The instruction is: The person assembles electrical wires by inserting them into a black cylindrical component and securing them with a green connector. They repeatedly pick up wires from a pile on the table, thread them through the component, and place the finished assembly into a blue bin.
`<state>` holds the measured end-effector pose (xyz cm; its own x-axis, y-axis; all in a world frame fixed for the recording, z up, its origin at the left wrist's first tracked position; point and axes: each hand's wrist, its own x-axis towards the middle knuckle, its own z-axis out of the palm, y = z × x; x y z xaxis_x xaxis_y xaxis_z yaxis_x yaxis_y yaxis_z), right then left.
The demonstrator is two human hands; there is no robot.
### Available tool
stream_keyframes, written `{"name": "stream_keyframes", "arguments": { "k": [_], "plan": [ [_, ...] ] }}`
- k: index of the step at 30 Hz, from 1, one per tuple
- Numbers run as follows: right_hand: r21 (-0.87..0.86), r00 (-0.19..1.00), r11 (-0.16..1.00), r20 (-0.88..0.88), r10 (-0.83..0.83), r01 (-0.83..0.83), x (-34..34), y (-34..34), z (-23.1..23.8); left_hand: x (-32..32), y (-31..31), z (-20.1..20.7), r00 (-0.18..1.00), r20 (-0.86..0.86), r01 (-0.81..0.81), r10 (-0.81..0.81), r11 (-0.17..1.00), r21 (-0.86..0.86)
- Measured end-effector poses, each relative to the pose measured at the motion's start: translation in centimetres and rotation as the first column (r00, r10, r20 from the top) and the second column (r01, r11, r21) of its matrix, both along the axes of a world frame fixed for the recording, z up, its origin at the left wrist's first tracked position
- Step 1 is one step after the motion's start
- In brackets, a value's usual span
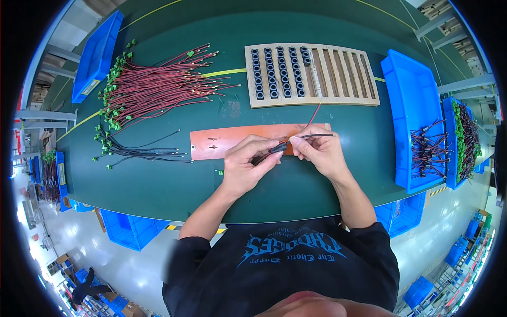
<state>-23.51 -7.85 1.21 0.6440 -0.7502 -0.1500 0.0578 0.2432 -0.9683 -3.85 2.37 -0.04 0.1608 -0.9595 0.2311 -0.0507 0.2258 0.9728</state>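
My left hand [245, 165] pinches a small black connector [279, 148] between thumb and fingers, above an orange board [208, 141] on the green table. My right hand [323, 154] is closed just beside it, thumb against fingers, on a black wire [320, 135] whose free end sticks out to the right. A red wire [315, 113] rises from between the hands toward the wooden rack [343, 100]. The fingers hide where the wires meet the connector. Several rows of black round connectors [271, 74] fill the rack's left part.
Many red wires [158, 87] with green terminals spread at the far left, with a smaller bunch of black wires [153, 153] nearer. A blue bin [99, 55] stands behind them. To the right, another blue bin [412, 100] holds assembled wires [429, 148], beside a fuller bin [465, 140].
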Motion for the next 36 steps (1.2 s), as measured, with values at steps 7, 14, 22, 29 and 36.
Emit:
{"name": "stream_keyframes", "arguments": {
  "k": [7, 14, 22, 29, 36],
  "plan": [
    [-0.379, 0.996, 0.924, -0.091, 0.025, -0.058, 0.4, 0.3, 0.7, 0.1, 0.0, -0.3, 1.0, -0.016, 0.009, -0.009, 1.0, 0.011],
    [-0.88, 0.993, 0.472, -0.104, -0.062, -0.063, 0.6, -0.6, 0.6, 0.1, -0.1, -0.7, 1.0, -0.014, 0.001, -0.001, 0.999, 0.032],
    [-0.904, 0.979, 0.413, -0.168, -0.117, -0.105, 0.5, -0.2, 0.8, 0.0, -0.3, -0.5, 0.992, 0.126, 0.004, -0.003, 1.0, -0.009],
    [-0.81, 0.987, 0.586, -0.116, -0.115, -0.027, 0.2, -1.1, 0.8, 0.5, 0.0, -0.7, 0.999, -0.026, 0.044, -0.043, 0.999, 0.02],
    [-0.509, 0.997, 0.86, -0.022, -0.072, 0.051, 0.2, -0.1, -0.6, 0.3, -0.1, -0.9, 0.995, -0.077, 0.064, -0.063, 0.998, 0.006]
  ]
}}
